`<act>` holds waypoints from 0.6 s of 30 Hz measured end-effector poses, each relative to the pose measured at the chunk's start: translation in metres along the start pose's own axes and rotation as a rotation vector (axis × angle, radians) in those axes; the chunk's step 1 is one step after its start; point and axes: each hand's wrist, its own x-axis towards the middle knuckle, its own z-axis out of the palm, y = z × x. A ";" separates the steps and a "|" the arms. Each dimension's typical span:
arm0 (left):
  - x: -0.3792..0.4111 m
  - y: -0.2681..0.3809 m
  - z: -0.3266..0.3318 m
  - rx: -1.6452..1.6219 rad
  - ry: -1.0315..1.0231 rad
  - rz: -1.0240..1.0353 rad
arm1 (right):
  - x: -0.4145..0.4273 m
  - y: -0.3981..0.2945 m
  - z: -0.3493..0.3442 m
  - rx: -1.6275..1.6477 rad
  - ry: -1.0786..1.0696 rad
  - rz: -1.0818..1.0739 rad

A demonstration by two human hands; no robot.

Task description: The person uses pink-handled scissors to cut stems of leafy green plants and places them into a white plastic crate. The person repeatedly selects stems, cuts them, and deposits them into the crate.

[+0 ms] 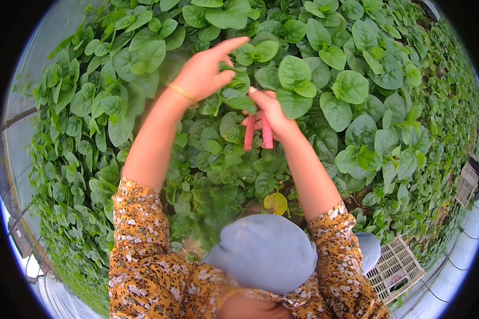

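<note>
My left hand (207, 71), with a yellow band at its wrist, is over the leafy plants. Its index finger and thumb are spread apart, while the other fingers are hidden. Green leaves (239, 99) and a short stem show just below the palm; whether that hand holds them cannot be told. In my right hand (272, 109) is a cutting tool with two red handles (266, 133). The handles point back toward me, slightly apart, and leaves and fingers hide the blades. Broad, rounded green leaves (294, 73) crowd around the right hand's fingers.
Dense leafy plants (351, 87) spread on all sides. A yellow leaf (275, 203) lies low in front of my knee (263, 251). A pale plastic crate (397, 269) stands at the lower right, another crate (467, 183) farther off. Plastic sheeting (22, 147) borders the left.
</note>
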 end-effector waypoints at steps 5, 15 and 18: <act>0.029 -0.024 0.030 0.566 0.020 -0.131 | -0.008 -0.007 -0.002 -0.091 -0.086 0.113; -0.004 -0.087 0.038 0.108 0.207 -0.091 | 0.027 -0.011 -0.005 0.258 -0.172 0.171; -0.007 -0.084 0.032 -0.085 0.240 -0.084 | 0.030 -0.006 -0.010 0.317 -0.219 0.189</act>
